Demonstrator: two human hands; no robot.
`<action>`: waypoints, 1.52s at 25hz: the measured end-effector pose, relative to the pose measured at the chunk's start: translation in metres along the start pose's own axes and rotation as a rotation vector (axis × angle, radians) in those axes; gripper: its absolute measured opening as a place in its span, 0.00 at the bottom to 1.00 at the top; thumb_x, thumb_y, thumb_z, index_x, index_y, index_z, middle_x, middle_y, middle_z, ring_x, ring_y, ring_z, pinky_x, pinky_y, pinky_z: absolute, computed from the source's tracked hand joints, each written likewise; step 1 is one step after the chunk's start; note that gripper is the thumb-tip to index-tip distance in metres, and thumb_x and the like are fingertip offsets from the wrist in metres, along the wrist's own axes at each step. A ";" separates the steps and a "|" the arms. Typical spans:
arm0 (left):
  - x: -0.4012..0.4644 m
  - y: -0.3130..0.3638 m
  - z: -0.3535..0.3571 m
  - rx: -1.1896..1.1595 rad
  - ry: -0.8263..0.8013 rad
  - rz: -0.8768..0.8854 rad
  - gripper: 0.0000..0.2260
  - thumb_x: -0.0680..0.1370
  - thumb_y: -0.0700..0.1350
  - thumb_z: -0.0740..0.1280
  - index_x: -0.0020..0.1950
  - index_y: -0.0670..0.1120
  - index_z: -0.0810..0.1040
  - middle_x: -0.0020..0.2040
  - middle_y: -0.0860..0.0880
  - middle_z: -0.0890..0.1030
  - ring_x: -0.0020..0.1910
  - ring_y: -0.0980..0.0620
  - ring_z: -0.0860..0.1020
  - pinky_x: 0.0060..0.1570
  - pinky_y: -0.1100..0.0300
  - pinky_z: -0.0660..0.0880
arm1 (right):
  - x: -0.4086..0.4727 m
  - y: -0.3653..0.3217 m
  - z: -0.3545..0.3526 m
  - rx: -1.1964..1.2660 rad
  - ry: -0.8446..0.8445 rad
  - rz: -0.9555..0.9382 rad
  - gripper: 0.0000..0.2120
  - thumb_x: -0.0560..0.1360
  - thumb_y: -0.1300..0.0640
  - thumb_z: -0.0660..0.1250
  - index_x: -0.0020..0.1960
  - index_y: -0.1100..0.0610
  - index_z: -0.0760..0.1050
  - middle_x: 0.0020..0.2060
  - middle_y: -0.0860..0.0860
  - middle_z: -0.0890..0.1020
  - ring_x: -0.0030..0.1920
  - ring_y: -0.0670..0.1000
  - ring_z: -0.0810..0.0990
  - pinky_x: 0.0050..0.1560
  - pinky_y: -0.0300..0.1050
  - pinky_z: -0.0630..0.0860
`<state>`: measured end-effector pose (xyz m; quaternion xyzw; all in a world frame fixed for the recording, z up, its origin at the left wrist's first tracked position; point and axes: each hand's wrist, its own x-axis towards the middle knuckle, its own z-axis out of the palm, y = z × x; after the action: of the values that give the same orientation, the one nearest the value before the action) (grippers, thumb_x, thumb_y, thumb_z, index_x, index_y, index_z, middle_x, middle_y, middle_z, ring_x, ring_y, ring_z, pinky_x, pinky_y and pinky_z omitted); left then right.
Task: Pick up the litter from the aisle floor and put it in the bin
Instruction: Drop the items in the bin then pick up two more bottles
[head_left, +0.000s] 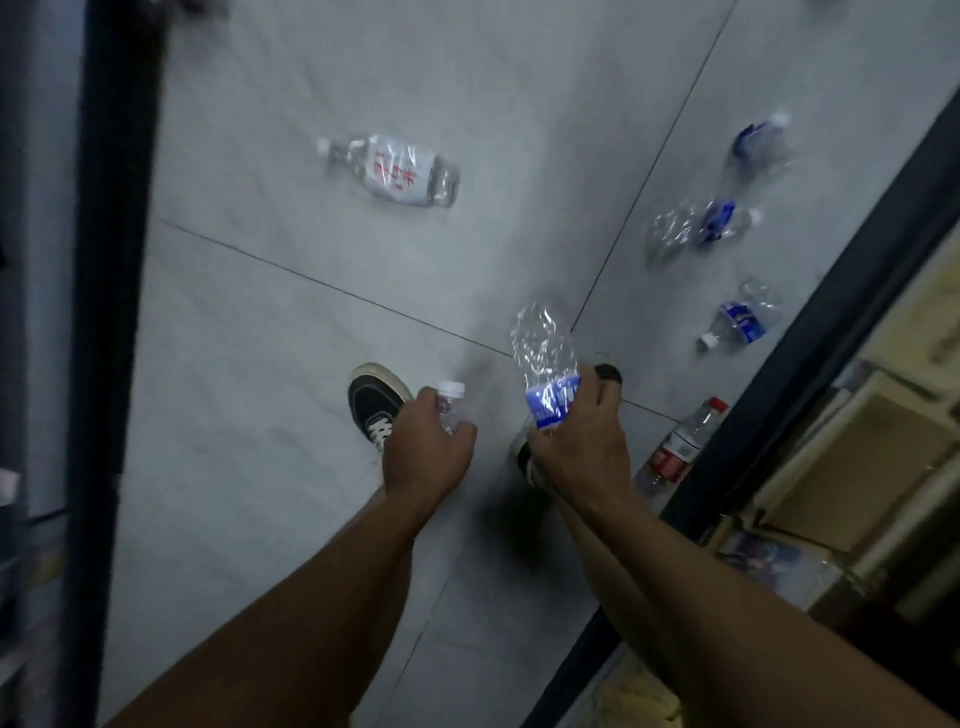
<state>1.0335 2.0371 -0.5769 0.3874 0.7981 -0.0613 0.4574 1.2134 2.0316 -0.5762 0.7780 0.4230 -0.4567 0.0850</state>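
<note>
Both hands are full — the right hand (574, 441) is gripping a crushed blue-labelled bottle (545, 358), its long axis pointing up the aisle, while the left hand (428, 449) is clutching a small white-capped bottle (449, 402). Nearest loose litter is the red-labelled bottle (678, 447), lying along the floor's right edge just beside the right grip. Four more bottles are lying farther up the floor (270, 322); no bin is showing.

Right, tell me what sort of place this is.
Probably a shop or storeroom aisle: a narrow strip of grey tiled floor runs between dark-framed shelving, with the left frame on one side and stocked shelves on the other. Empty plastic bottles litter the floor.
</note>
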 end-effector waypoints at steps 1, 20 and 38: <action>-0.026 0.017 -0.025 0.023 -0.015 0.025 0.09 0.72 0.49 0.70 0.50 0.49 0.76 0.46 0.51 0.80 0.44 0.48 0.78 0.40 0.58 0.71 | -0.030 -0.006 -0.022 0.013 -0.022 -0.010 0.49 0.69 0.52 0.78 0.80 0.53 0.53 0.66 0.54 0.65 0.53 0.55 0.77 0.48 0.50 0.80; -0.316 0.154 -0.371 0.299 -0.046 0.528 0.13 0.69 0.54 0.67 0.50 0.51 0.72 0.44 0.51 0.79 0.42 0.46 0.78 0.42 0.51 0.76 | -0.409 -0.117 -0.311 0.149 0.106 -0.085 0.48 0.70 0.36 0.76 0.80 0.51 0.55 0.68 0.52 0.68 0.58 0.50 0.71 0.54 0.45 0.69; -0.302 0.197 -0.420 1.071 -0.384 1.239 0.11 0.72 0.46 0.72 0.47 0.49 0.71 0.44 0.49 0.77 0.42 0.45 0.74 0.41 0.54 0.68 | -0.608 -0.154 -0.087 0.904 0.528 0.685 0.45 0.70 0.44 0.78 0.78 0.50 0.57 0.66 0.52 0.71 0.59 0.52 0.76 0.50 0.41 0.70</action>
<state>0.9642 2.1936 -0.0509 0.9030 0.2126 -0.2346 0.2905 1.0189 1.8202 -0.0117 0.9151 -0.0789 -0.3298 -0.2183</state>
